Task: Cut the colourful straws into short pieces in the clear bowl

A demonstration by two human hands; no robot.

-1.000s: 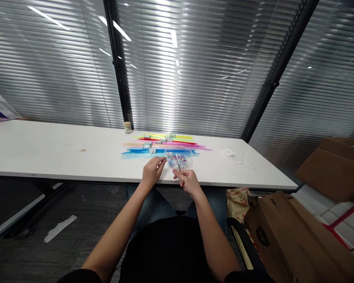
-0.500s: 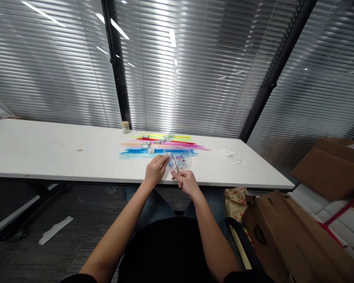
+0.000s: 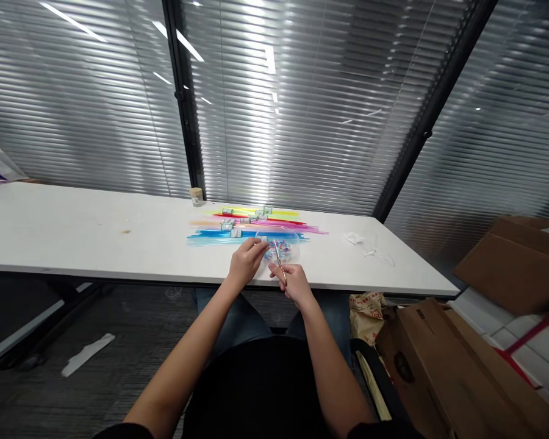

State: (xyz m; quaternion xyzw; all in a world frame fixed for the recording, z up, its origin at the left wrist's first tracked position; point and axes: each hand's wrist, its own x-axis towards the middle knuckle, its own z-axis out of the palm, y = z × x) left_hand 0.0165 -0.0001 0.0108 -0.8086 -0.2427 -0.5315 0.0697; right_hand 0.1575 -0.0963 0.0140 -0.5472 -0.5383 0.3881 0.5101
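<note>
My right hand is closed around slim scissors with copper-coloured handles and a silver tip pointing away from me. My left hand pinches something too small to make out at the left rim of a clear round bowl. Small pink, blue and purple pieces lie inside the bowl. The scissors' tip is over the bowl, close to my left fingertips. Behind it, long thin straws lie in bundles: blue straws, pink straws, red straws and yellow straws, with several small labelled rolls on them.
The white table runs along a glass wall with blinds. A small lidded jar stands at its back edge. Clear plastic wrapping lies to the right. Cardboard boxes and a paper bag are at my right.
The view has shifted slightly, so everything appears a little further right. Both hands keep nearly the same pose over the bowl.
</note>
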